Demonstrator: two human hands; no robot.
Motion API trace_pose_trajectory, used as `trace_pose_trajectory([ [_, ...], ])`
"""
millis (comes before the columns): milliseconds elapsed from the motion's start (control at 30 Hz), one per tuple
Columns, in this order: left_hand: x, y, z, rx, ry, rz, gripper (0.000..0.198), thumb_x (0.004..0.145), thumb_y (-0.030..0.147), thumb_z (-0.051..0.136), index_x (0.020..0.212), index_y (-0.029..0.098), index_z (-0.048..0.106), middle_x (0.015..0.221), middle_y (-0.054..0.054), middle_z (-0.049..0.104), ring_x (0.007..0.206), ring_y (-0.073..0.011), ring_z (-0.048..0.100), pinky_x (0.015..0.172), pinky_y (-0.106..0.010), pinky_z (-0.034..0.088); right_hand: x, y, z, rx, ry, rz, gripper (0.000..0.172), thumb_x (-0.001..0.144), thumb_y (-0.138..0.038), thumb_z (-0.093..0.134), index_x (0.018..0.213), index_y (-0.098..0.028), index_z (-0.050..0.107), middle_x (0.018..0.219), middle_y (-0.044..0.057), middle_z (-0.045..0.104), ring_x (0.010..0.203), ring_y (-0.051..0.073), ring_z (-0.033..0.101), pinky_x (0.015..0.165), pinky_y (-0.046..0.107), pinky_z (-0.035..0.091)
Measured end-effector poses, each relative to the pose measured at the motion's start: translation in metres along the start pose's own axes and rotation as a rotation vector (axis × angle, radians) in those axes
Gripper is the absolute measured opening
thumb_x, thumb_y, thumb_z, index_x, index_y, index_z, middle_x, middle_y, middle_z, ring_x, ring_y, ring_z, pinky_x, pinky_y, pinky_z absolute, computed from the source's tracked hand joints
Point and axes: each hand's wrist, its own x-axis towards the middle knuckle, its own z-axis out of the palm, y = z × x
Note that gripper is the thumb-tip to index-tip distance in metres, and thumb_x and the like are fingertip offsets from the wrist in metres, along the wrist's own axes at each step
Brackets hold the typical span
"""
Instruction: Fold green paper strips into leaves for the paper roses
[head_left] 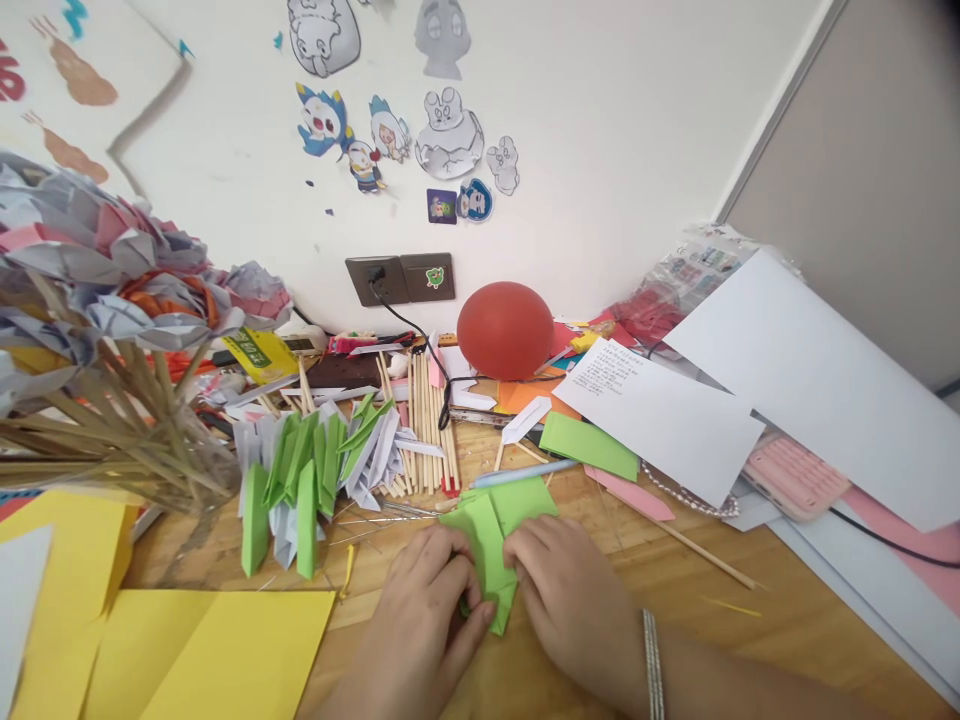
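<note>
A sheet of green paper (491, 535), partly folded with creases and a flap, lies on the wooden table between my hands. My left hand (427, 600) has its fingers curled in, thumb and fingertips gripping the paper's left edge. From the right, my right hand (570, 600) presses curled fingers onto the paper's right side; its fingertips are partly hidden. Silver bangles circle my right wrist. Just beyond the paper lies a light blue pen (525, 472). Folded green paper strips (304, 465) and white ones stand bunched to the left.
Yellow paper (217, 640) covers the front left. Paper flowers on sticks (142, 290) rise at the left. A red balloon (505, 331) sits by the wall, near wooden sticks (431, 420). White sheets (817, 370) and a pink keyboard-like object (799, 475) lie to the right.
</note>
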Motion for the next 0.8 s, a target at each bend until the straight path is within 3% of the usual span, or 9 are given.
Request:
trace_pose_trajectory([
  [100, -0.0005, 0.0004, -0.0007, 0.006, -0.003, -0.006, 0.011, 0.081, 0.014, 0.053, 0.071, 0.02, 0.05, 0.088, -0.004, 0.052, 0.085, -0.0217, 0.051, 0.074, -0.034, 0.047, 0.0011, 0.0014, -0.0033, 0.097, 0.009, 0.027, 0.016, 0.077, -0.004, 0.04, 0.076, -0.019, 0.047, 0.073, 0.001, 0.054, 0.07, 0.017, 0.047, 0.064, 0.029, 0.029],
  [300, -0.0013, -0.0005, 0.0001, 0.014, 0.019, 0.028, 0.014, 0.084, 0.017, 0.049, 0.07, 0.019, 0.049, 0.087, -0.004, 0.052, 0.083, -0.0208, 0.052, 0.072, -0.034, 0.047, -0.0015, -0.003, -0.0041, 0.077, -0.09, -0.179, 0.008, 0.072, -0.012, 0.049, 0.077, -0.018, 0.048, 0.074, 0.001, 0.054, 0.071, 0.018, 0.046, 0.066, 0.03, 0.03],
  [800, -0.0014, -0.0061, 0.0037, 0.019, 0.019, 0.026, 0.012, 0.082, 0.017, 0.053, 0.071, 0.02, 0.05, 0.088, -0.003, 0.052, 0.084, -0.0209, 0.053, 0.071, -0.032, 0.048, -0.0015, -0.0025, 0.0006, -0.015, -0.122, -0.189, 0.012, 0.071, -0.015, 0.059, 0.077, -0.017, 0.049, 0.078, 0.003, 0.056, 0.073, 0.018, 0.046, 0.066, 0.031, 0.03],
])
